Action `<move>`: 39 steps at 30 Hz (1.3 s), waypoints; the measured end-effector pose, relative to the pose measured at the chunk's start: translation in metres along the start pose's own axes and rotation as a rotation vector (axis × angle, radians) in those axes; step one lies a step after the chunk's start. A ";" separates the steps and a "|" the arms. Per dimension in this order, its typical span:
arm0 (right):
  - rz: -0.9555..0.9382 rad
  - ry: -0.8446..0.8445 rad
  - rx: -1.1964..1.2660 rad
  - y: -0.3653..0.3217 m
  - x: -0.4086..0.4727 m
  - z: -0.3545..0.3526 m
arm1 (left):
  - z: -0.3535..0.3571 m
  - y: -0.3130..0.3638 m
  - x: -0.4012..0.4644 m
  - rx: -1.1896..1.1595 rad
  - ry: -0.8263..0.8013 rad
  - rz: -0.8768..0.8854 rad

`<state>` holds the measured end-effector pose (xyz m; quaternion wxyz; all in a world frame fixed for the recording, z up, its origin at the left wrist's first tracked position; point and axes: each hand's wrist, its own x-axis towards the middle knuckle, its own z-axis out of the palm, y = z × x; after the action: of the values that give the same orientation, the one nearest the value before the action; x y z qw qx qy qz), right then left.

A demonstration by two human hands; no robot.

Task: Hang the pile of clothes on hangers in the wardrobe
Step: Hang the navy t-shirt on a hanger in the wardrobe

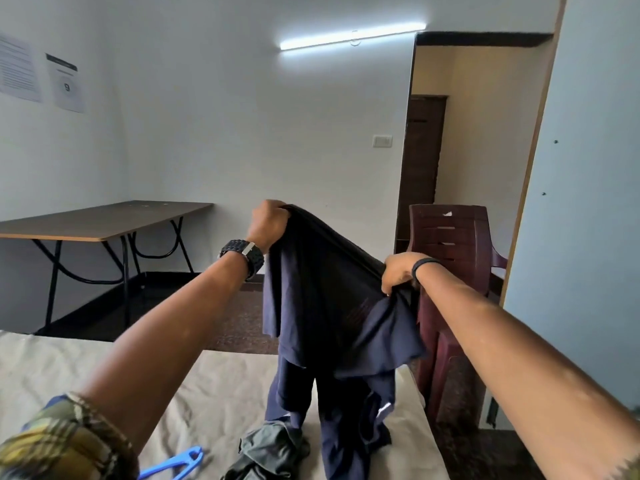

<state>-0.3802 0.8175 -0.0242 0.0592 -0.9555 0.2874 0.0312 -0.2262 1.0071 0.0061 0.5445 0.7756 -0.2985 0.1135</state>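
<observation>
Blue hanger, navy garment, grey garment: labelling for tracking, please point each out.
blue hanger (173,466), head view, on its arm.
navy garment (325,296), head view, mid fabric.
grey garment (270,448), head view, crumpled top.

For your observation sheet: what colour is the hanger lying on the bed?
Bright blue; the hanger shows at the bottom of the head view.

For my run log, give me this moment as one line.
left hand: grips navy garment | right hand: grips it too | garment: held up over bed | blue hanger: lying on bed
</observation>
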 end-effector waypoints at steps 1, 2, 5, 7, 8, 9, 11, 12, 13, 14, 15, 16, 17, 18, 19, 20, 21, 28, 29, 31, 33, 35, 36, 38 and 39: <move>0.003 -0.031 0.037 0.006 0.000 -0.003 | -0.004 -0.004 0.001 0.026 0.053 -0.013; -0.002 -0.059 0.104 0.011 0.001 -0.005 | -0.008 -0.009 0.002 0.053 0.099 -0.039; -0.058 -0.012 0.269 0.022 -0.004 -0.021 | -0.018 -0.024 0.007 0.271 0.074 -0.173; -0.128 0.055 0.289 0.024 -0.009 -0.037 | -0.018 -0.020 0.005 0.543 -0.148 -0.202; -0.172 0.074 0.314 0.023 -0.012 -0.046 | -0.014 -0.011 -0.001 0.642 -0.287 -0.166; -0.220 0.072 0.342 0.021 -0.015 -0.054 | -0.008 -0.001 -0.008 0.663 -0.424 -0.112; -0.321 0.072 0.368 0.012 -0.019 -0.067 | 0.011 0.022 -0.026 0.452 -0.682 -0.016; -0.363 0.078 0.368 0.004 -0.022 -0.071 | 0.021 0.033 -0.034 0.269 -0.776 -0.006; -0.390 0.084 0.376 -0.003 -0.023 -0.075 | 0.031 0.043 -0.037 0.109 -0.826 0.010; -0.411 0.092 0.392 -0.011 -0.026 -0.078 | 0.039 0.049 -0.038 -0.007 -0.841 0.019; -0.409 0.088 0.406 -0.016 -0.029 -0.082 | 0.045 0.054 -0.036 -0.057 -0.840 0.033; -0.391 0.068 0.419 -0.017 -0.032 -0.086 | 0.048 0.060 -0.034 -0.041 -0.829 0.058; -0.359 0.019 0.424 -0.015 -0.034 -0.089 | 0.048 0.064 -0.031 -0.006 -0.820 0.079; -0.307 -0.053 0.423 -0.009 -0.037 -0.094 | 0.048 0.068 -0.029 0.019 -0.815 0.094; -0.236 -0.140 0.396 0.000 -0.039 -0.097 | 0.047 0.069 -0.027 0.017 -0.799 0.100; -0.157 -0.212 0.345 0.010 -0.042 -0.099 | 0.044 0.070 -0.025 -0.009 -0.759 0.096; -0.086 -0.238 0.278 0.020 -0.047 -0.101 | 0.040 0.070 -0.023 -0.055 -0.698 0.080; -0.301 -0.104 0.929 0.063 -0.049 -0.102 | 0.011 0.062 -0.008 -0.156 -0.435 -0.112; -0.348 -0.058 1.010 0.057 -0.047 -0.103 | 0.011 0.064 -0.010 -0.058 -0.475 -0.090; -0.417 0.002 1.041 0.039 -0.047 -0.106 | 0.014 0.075 -0.014 0.006 -0.528 0.058; -0.474 0.068 1.003 0.018 -0.048 -0.107 | 0.021 0.090 -0.019 -0.128 -0.579 0.175; -0.530 0.194 1.031 -0.001 -0.046 -0.108 | 0.024 0.103 -0.020 -0.252 -0.640 0.179; -0.532 0.268 1.054 -0.007 -0.045 -0.109 | 0.022 0.108 -0.020 -0.274 -0.670 0.173; -0.504 0.308 1.033 -0.010 -0.046 -0.109 | 0.016 0.114 -0.018 -0.167 -0.708 0.217; -0.487 0.234 1.019 -0.006 -0.047 -0.108 | 0.012 0.115 -0.015 -0.095 -0.696 0.243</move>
<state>-0.4135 0.8342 0.0881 0.4851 -0.8422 0.0428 -0.2314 -0.3070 0.9750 0.0830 0.4283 0.7005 -0.5607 -0.1072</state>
